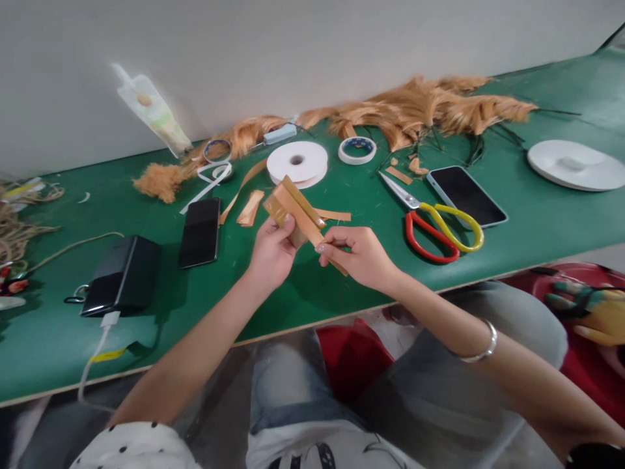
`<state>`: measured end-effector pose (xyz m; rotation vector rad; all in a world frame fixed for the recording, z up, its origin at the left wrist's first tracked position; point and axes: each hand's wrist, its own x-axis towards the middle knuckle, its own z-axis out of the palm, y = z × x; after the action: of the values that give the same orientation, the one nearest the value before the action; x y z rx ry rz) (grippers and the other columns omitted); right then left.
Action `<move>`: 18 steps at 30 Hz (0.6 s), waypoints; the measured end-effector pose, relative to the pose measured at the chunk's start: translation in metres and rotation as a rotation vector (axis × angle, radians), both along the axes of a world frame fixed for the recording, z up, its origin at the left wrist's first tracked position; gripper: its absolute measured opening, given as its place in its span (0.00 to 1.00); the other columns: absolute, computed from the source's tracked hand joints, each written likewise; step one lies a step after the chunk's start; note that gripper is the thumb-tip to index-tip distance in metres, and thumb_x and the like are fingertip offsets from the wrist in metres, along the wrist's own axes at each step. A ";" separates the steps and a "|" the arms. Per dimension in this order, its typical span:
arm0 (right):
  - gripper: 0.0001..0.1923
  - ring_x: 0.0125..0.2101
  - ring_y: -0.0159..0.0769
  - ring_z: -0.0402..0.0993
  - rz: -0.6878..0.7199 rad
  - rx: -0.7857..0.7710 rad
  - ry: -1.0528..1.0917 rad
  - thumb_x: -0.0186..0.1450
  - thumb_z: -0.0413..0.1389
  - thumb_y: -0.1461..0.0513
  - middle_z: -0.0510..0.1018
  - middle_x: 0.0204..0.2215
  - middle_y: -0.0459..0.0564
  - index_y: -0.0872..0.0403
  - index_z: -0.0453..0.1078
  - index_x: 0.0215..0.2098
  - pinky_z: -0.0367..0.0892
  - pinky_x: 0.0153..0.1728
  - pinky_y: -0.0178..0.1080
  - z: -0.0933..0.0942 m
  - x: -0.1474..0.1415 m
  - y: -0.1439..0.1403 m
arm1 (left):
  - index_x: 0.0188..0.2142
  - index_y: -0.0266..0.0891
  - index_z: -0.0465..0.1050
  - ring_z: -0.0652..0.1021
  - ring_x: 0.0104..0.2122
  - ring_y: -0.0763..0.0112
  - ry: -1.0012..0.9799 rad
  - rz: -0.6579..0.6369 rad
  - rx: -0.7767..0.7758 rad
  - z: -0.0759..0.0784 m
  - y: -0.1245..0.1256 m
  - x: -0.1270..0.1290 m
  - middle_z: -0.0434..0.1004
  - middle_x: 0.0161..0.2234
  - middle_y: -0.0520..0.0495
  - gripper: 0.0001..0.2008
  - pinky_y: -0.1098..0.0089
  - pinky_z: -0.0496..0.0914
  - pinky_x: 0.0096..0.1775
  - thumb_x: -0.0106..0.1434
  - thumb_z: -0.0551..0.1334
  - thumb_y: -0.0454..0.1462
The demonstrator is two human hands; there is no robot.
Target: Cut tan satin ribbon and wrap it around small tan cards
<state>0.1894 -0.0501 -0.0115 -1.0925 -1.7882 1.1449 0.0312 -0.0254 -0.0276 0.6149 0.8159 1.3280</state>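
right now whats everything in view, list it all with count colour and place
tan strips: a folded bunch, held in both hands over the table
table: one, green
loose tan strips: a few, behind the hands
scissors: one, red and yellow handles, right of the hands
phones: two, black screens, one left, one right
power bank: one, black, far left, white cable
tape rolls: a large white one and a smaller one, centre back
golden fibre: heaps along the wall
white dish: one, far right
left hand: gripping the bunch
right hand: pinching the bunch, bracelet on the wrist
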 end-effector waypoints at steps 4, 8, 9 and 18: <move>0.11 0.21 0.26 0.68 -0.009 0.022 -0.047 0.62 0.54 0.63 0.75 0.19 0.45 0.56 0.68 0.22 0.60 0.26 0.30 -0.004 -0.002 0.001 | 0.30 0.37 0.72 0.78 0.28 0.77 -0.004 0.000 -0.013 0.000 -0.001 0.000 0.78 0.27 0.55 0.09 0.77 0.72 0.31 0.50 0.70 0.33; 0.11 0.20 0.25 0.65 -0.019 0.087 -0.116 0.62 0.54 0.65 0.75 0.19 0.44 0.57 0.68 0.22 0.58 0.25 0.29 -0.002 0.001 0.003 | 0.30 0.37 0.72 0.77 0.26 0.78 -0.020 0.009 -0.112 0.006 -0.001 0.001 0.78 0.26 0.55 0.03 0.77 0.72 0.30 0.57 0.65 0.30; 0.10 0.21 0.25 0.66 -0.013 0.104 -0.130 0.62 0.54 0.66 0.75 0.20 0.44 0.57 0.68 0.22 0.58 0.26 0.29 -0.001 0.002 0.004 | 0.30 0.37 0.72 0.77 0.26 0.78 -0.027 0.004 -0.139 0.007 -0.001 0.001 0.77 0.26 0.54 0.02 0.77 0.72 0.29 0.59 0.62 0.30; 0.05 0.23 0.28 0.68 -0.071 0.282 -0.196 0.60 0.56 0.67 0.77 0.23 0.44 0.56 0.73 0.27 0.60 0.28 0.31 0.006 0.015 0.011 | 0.37 0.33 0.70 0.71 0.21 0.80 -0.235 -0.294 -0.241 0.017 -0.007 -0.006 0.68 0.21 0.52 0.12 0.80 0.66 0.21 0.56 0.53 0.23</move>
<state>0.2045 -0.0388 -0.0055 -1.1171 -1.9731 0.7355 0.0251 -0.0319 -0.0107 0.3624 0.6523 0.9934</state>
